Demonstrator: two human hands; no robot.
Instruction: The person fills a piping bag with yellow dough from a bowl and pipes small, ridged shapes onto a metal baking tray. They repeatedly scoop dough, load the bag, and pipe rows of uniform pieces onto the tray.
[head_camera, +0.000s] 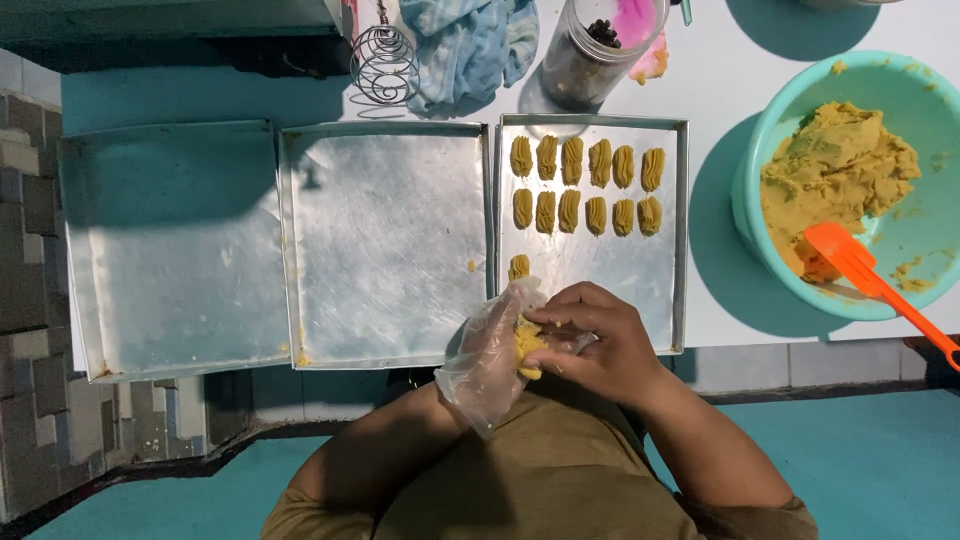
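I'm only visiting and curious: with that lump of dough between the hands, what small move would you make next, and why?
Probably set the shaped dough lump down next to the lone piece that starts the third row. The right tray has two full rows of six, and both the gloved left hand and the bare right hand are working the lump just below that row.

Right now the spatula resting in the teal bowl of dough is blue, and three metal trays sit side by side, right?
Not quite: the spatula is orange, as the head view shows. It does rest in the teal bowl of dough, and three metal trays sit side by side.
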